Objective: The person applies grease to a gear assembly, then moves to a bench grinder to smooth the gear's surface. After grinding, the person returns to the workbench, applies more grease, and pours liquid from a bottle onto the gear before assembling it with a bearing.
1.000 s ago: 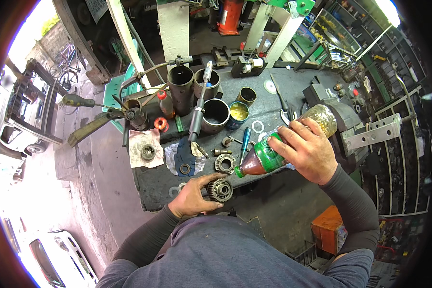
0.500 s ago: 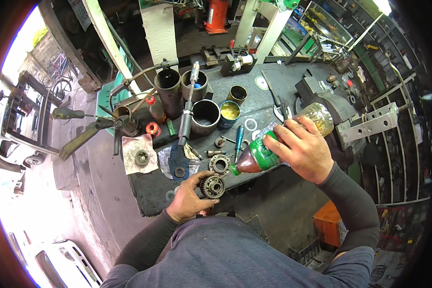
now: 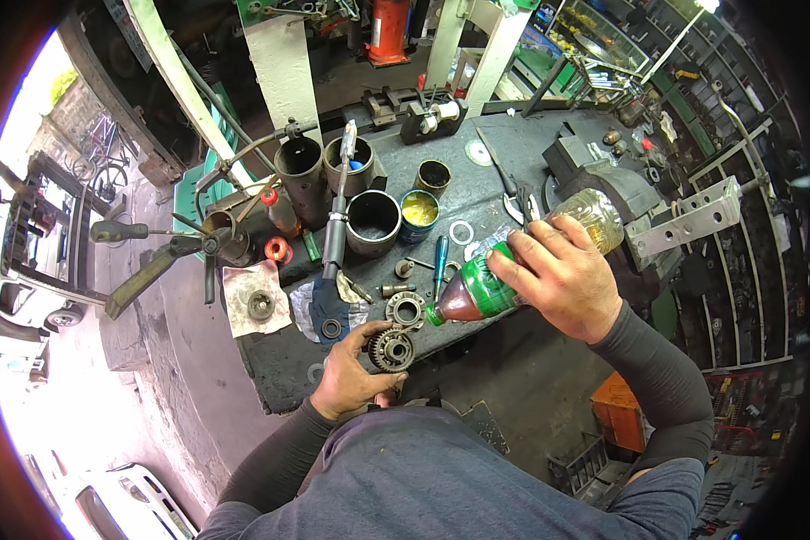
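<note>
1. The left hand (image 3: 346, 378) held a small dark steel toothed gear (image 3: 391, 349) at the near edge of the dark, grimy metal work surface (image 3: 279, 364); its fingers were curled shut round the gear w/ the teeth facing up.
2. The right hand (image 3: 562, 279) was wrapped tight round a clear plastic bottle w/ a green label and brownish liquid (image 3: 513, 270), tipped neck-down, its mouth just above and right of the gear.
3. Gear: prob. heavy for its size, rigid, likely oily, so slippery; best taken by the rim, across the teeth.
4. Bottle: light, soft-walled, would dent if squeezed; the mid-body grip over the label looked right.
5. Just beyond the gear lay a round steel bearing ring (image 3: 405, 310), a blue-handled screwdriver (image 3: 440, 256) and a flat white washer (image 3: 461, 232).
6. Further back stood an open tin of yellow grease (image 3: 418, 211) and dark steel pipe sleeves (image 3: 373, 220).
</note>
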`<state>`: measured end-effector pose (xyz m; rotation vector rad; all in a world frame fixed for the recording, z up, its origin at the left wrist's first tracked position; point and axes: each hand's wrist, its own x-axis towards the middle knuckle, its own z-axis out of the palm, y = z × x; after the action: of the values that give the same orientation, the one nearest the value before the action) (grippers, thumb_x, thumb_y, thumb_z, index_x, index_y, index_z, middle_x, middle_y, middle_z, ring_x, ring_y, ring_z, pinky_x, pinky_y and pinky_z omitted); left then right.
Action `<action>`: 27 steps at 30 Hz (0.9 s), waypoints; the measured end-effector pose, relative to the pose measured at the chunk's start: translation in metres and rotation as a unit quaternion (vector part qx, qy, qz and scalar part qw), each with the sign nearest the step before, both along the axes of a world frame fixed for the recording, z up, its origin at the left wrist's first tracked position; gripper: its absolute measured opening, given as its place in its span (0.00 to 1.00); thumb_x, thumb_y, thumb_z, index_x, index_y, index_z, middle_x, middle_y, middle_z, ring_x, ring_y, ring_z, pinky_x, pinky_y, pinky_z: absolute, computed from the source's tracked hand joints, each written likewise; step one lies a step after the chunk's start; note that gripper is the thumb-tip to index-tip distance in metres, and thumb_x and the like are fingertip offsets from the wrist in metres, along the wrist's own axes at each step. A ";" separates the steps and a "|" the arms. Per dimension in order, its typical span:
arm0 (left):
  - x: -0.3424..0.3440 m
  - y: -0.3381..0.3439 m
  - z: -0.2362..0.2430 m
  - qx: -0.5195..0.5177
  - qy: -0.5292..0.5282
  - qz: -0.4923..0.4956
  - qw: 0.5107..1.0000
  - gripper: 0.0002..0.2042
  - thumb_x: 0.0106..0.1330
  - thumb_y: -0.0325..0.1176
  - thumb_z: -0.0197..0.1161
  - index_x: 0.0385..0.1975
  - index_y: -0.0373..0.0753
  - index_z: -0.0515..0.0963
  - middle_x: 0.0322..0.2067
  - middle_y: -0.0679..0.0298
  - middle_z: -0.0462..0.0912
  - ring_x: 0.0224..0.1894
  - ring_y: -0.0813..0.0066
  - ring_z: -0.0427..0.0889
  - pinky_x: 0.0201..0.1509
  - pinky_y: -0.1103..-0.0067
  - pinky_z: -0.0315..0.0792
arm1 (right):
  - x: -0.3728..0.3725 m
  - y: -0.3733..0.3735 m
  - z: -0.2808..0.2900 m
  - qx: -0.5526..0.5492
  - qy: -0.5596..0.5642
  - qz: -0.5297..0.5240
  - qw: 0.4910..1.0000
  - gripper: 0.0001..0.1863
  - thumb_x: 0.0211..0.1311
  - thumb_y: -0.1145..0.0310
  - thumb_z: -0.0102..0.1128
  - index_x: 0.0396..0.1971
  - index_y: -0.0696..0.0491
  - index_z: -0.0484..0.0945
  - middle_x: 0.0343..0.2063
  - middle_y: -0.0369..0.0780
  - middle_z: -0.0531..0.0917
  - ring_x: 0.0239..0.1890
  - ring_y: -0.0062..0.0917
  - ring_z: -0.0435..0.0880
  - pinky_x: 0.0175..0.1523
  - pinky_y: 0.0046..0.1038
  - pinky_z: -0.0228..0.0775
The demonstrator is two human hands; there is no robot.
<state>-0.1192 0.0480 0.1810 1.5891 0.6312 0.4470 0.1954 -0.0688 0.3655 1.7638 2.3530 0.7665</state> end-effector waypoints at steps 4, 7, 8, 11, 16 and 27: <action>0.002 -0.001 -0.005 -0.018 -0.020 0.014 1.000 0.40 0.50 0.30 0.88 0.66 0.32 0.79 0.57 0.55 0.89 0.63 0.68 0.86 0.73 0.71 0.75 | 0.000 -0.006 0.003 -0.002 -0.014 -0.009 1.000 0.17 0.67 0.61 0.63 0.56 0.41 0.83 0.49 0.36 0.84 0.56 0.31 0.85 0.70 0.42 0.71; 0.000 -0.001 -0.018 -0.039 -0.043 0.016 0.998 0.40 0.50 0.30 0.88 0.67 0.31 0.78 0.57 0.55 0.88 0.62 0.69 0.85 0.72 0.71 0.76 | 0.001 -0.010 0.005 -0.002 -0.014 -0.003 1.000 0.18 0.68 0.61 0.63 0.56 0.42 0.84 0.49 0.37 0.85 0.55 0.32 0.85 0.69 0.42 0.71; -0.001 -0.001 -0.017 -0.057 -0.048 0.015 0.997 0.41 0.50 0.29 0.88 0.67 0.31 0.77 0.58 0.55 0.88 0.62 0.69 0.85 0.72 0.72 0.75 | 0.000 -0.010 0.005 -0.001 -0.013 0.002 1.000 0.18 0.68 0.61 0.63 0.57 0.42 0.84 0.48 0.37 0.85 0.55 0.32 0.85 0.69 0.42 0.71; -0.001 -0.002 -0.018 -0.088 -0.069 0.013 0.994 0.41 0.51 0.29 0.87 0.68 0.29 0.76 0.59 0.56 0.87 0.62 0.70 0.85 0.72 0.72 0.75 | -0.001 -0.009 0.008 0.002 -0.011 0.016 1.000 0.17 0.69 0.62 0.63 0.56 0.43 0.84 0.48 0.38 0.86 0.55 0.32 0.86 0.69 0.41 0.71; 0.000 -0.003 -0.016 -0.106 -0.078 0.000 0.991 0.42 0.51 0.28 0.87 0.69 0.28 0.74 0.60 0.56 0.86 0.63 0.69 0.84 0.73 0.71 0.75 | -0.002 -0.009 0.011 0.019 -0.018 0.015 1.000 0.16 0.69 0.61 0.62 0.55 0.44 0.85 0.47 0.37 0.86 0.55 0.32 0.86 0.69 0.41 0.71; 0.000 -0.004 -0.012 -0.134 -0.089 -0.005 0.987 0.46 0.50 0.27 0.87 0.71 0.26 0.70 0.63 0.53 0.85 0.64 0.68 0.85 0.73 0.70 0.76 | -0.006 -0.011 0.015 0.025 -0.007 0.007 1.000 0.16 0.67 0.64 0.66 0.54 0.43 0.85 0.50 0.36 0.87 0.56 0.31 0.87 0.70 0.40 0.71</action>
<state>-0.1195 0.0441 0.1686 1.2800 0.5240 0.4701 0.1899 -0.0800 0.3803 1.7568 2.3614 0.8444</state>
